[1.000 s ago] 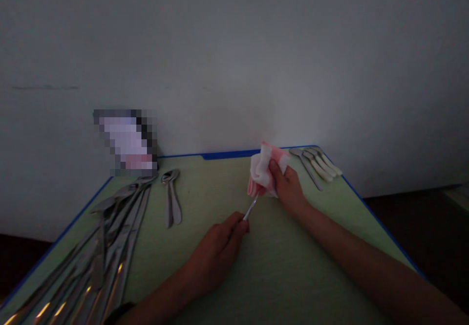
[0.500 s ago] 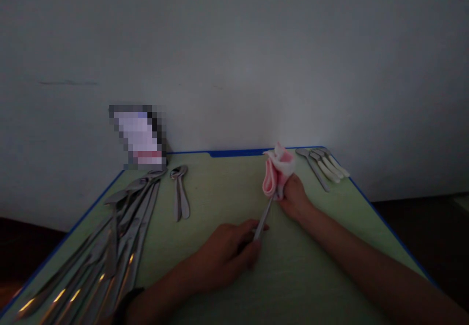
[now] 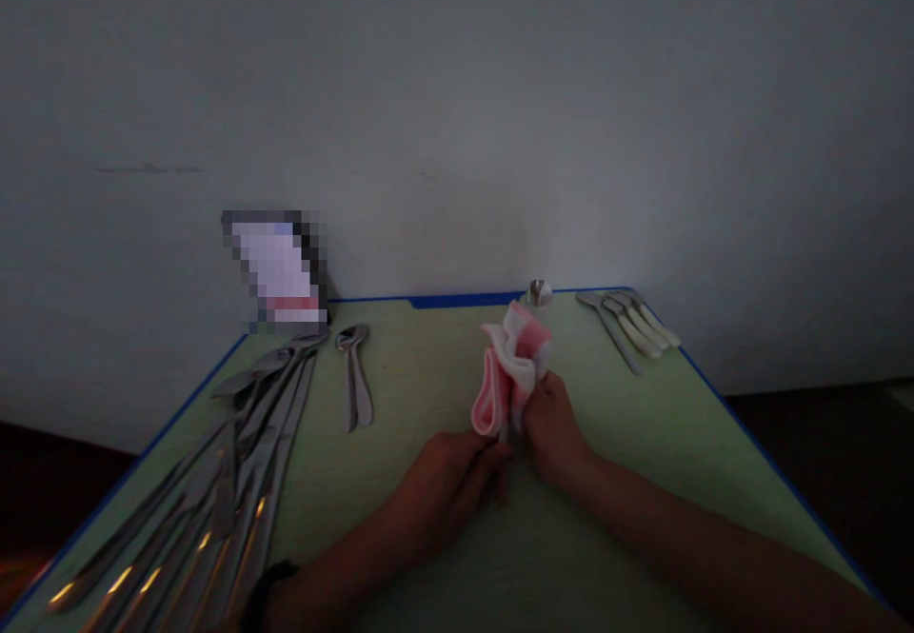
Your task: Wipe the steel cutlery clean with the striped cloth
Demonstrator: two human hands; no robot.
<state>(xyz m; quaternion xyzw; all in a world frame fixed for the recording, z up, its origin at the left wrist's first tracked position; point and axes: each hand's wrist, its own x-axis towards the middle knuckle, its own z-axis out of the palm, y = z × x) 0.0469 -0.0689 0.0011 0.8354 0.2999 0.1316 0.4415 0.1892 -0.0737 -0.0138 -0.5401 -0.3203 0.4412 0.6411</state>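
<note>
My right hand (image 3: 548,424) is closed round a pink and white cloth (image 3: 510,371) near the middle of the green table (image 3: 428,557). The cloth wraps the shaft of a metal spoon, whose bowl (image 3: 538,292) sticks out above it toward the far edge. My left hand (image 3: 447,485) is closed on the spoon's handle end, right beside my right hand. Most of the spoon is hidden by cloth and fingers.
A large pile of metal cutlery (image 3: 214,481) lies along the table's left side. Two spoons (image 3: 355,376) lie beside it. Several pale-handled pieces of cutlery (image 3: 632,319) sit at the far right corner. A blurred-out object (image 3: 278,271) stands against the wall.
My right hand slid the cloth down the spoon toward my left hand, so the two hands now meet. The spoon's bowl has come out above the cloth.
</note>
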